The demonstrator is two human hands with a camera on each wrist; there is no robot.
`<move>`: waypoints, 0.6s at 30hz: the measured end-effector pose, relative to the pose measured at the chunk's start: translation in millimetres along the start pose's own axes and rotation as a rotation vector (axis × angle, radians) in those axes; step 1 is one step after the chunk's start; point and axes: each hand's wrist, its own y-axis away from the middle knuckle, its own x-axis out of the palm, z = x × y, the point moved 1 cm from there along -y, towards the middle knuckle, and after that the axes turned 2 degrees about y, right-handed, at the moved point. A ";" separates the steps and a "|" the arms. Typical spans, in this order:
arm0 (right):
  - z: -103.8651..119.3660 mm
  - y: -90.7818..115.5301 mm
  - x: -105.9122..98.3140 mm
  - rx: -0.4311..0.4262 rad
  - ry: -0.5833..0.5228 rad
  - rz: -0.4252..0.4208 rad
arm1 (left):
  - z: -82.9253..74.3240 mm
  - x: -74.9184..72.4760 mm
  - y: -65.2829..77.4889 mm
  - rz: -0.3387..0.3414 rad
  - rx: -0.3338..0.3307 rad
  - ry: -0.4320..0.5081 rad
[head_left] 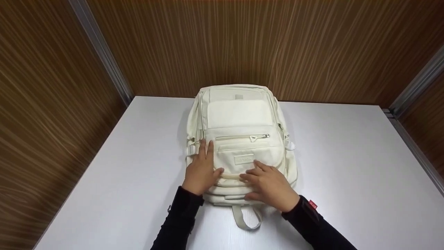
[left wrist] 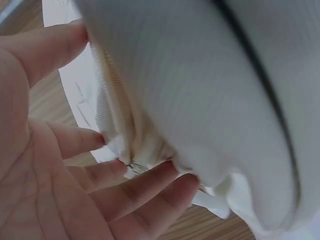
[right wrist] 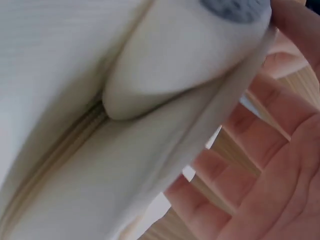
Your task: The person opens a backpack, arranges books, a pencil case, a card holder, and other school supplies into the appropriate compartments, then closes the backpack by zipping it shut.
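Note:
A cream backpack [head_left: 241, 114] lies front side up on the white table, its loop handle [head_left: 239, 218] toward the person. On its left side, the left hand [head_left: 201, 170] rests with fingers extended and spread. The left wrist view has these fingertips [left wrist: 185, 185] right at the folds of the pale fabric [left wrist: 185, 90]. Over the lower front pocket, the right hand [head_left: 272, 182] touches the bag with fingers loosely spread near the label patch [head_left: 244, 159]. In the right wrist view, a round grey speckled piece [right wrist: 237, 7] shows on the fabric beside that hand's thumb.
A zipper with a triangular pull [head_left: 254, 139] crosses the bag's front. The white table [head_left: 347, 156] extends on both sides of it. Wood-grain panels [head_left: 242, 45] stand behind and at the sides, with metal posts [head_left: 104, 52] at the corners.

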 end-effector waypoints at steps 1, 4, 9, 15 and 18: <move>-5.4 0.9 -1.9 -0.014 -0.017 0.007 | -3.4 1.2 1.5 0.003 -0.004 -0.012; -21.8 5.0 -8.9 -0.039 -0.070 0.018 | -13.2 6.3 5.9 0.005 -0.002 -0.055; -46.2 13.9 -21.5 -0.005 -0.106 0.051 | -29.6 14.8 13.7 -0.006 0.055 -0.133; -64.8 22.9 -34.7 0.128 -0.107 0.099 | -48.0 26.7 20.9 -0.010 0.131 -0.178; -69.6 26.7 -39.0 0.195 -0.075 0.096 | -55.2 29.9 24.4 0.001 0.180 -0.179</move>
